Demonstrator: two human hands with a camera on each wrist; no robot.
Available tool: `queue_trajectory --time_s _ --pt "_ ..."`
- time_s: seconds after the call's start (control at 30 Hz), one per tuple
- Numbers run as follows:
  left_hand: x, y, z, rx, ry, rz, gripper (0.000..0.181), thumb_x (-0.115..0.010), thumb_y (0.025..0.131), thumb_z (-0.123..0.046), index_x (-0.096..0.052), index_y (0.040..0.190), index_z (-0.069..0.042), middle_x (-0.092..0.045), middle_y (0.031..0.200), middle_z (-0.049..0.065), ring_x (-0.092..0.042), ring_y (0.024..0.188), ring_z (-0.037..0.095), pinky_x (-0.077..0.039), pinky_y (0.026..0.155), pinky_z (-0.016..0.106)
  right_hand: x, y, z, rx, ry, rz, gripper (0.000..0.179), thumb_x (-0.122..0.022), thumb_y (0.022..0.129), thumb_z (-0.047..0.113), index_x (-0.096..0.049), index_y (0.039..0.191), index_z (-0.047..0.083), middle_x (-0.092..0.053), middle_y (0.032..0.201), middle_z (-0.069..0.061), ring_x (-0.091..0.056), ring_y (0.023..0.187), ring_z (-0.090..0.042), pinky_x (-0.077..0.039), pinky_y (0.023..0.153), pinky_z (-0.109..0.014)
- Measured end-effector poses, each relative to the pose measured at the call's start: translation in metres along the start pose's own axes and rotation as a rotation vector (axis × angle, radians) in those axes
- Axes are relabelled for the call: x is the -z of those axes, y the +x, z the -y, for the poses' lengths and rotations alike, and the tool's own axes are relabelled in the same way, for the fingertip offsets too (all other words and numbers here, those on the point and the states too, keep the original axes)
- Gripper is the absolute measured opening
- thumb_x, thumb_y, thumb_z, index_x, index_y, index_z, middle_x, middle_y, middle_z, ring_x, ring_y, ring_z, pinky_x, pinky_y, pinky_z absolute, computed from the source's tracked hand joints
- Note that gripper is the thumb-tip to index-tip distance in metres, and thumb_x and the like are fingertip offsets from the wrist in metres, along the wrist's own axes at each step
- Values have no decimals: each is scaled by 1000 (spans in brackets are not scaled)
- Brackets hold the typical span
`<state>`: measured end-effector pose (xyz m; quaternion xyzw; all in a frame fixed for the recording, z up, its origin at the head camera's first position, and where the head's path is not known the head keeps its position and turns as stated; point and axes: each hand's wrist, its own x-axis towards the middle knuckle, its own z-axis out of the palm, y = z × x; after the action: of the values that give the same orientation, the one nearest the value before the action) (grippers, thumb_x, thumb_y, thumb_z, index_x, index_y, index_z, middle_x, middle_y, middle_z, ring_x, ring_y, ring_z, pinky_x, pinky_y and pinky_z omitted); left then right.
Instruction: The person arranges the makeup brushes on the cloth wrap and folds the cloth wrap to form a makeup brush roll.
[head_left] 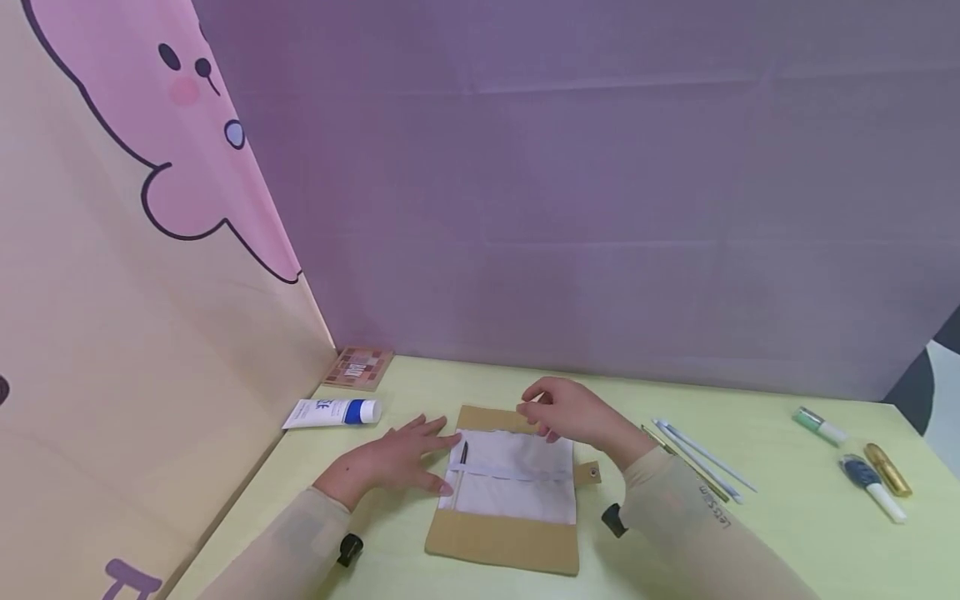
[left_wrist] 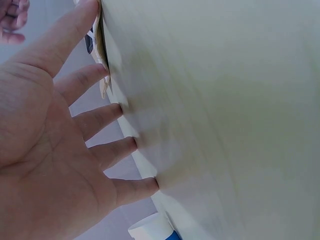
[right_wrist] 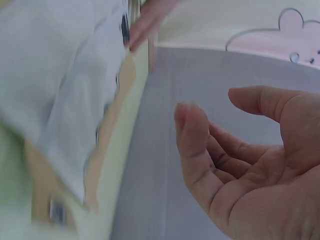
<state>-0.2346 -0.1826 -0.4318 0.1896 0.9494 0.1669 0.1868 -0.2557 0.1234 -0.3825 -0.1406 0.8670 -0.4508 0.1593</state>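
Note:
A tan fabric case lies unfolded on the table, its white pocketed lining facing up. One slim brush or pen with a dark tip stands in the lining's left pocket. My left hand has its fingers spread; thumb and index finger rest on the case's left edge, while the other fingertips touch the tabletop in the left wrist view. Above the upper part of the case hovers my right hand. In the right wrist view its fingers are loosely bent, the thumb apart, with nothing between them.
A white-and-blue tube and a checkered flat box lie at left. Right of the case are two pale sticks and gold slender sticks. Farther right lie a green-and-white tube, a dark-and-white item and a gold one.

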Motion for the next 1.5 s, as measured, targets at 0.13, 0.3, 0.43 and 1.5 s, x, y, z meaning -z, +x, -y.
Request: queue_trajectory --time_s 0.13,0.3,0.43,1.5 --pt "0 -1 -1 0 -4 -2 87 -85 87 -52 -49 162 -28 -28 179 10 -16 168 45 -15 129 77 24 -16 -14 5 -1 -11 45 -69 103 31 -63 137 2 -76 113 -20 -76 91 -29 -65 79 -35" --pt "0 -2 -1 -5 -13 1 87 -85 87 -52 -49 162 -27 -28 179 11 -15 168 46 -14 129 77 47 -34 -30 5 -26 -28 46 -71 103 31 -61 138 1 -75 118 -21 -77 91 -26 -66 83 -37" --pt "1 -3 -2 -10 -16 -3 87 -85 87 -51 -49 162 -26 -28 179 11 -15 168 46 -14 129 78 61 -43 -44 -5 -39 -47 49 -71 103 31 -60 139 1 -74 121 -21 -76 93 -26 -66 83 -36" --pt "1 -3 -2 -8 -15 -2 87 -85 87 -52 -48 162 -28 -28 179 10 -15 168 45 -14 129 78 93 -73 -108 -97 -347 62 26 -75 94 10 -69 119 6 -69 105 -4 -62 86 -18 -54 75 -35"
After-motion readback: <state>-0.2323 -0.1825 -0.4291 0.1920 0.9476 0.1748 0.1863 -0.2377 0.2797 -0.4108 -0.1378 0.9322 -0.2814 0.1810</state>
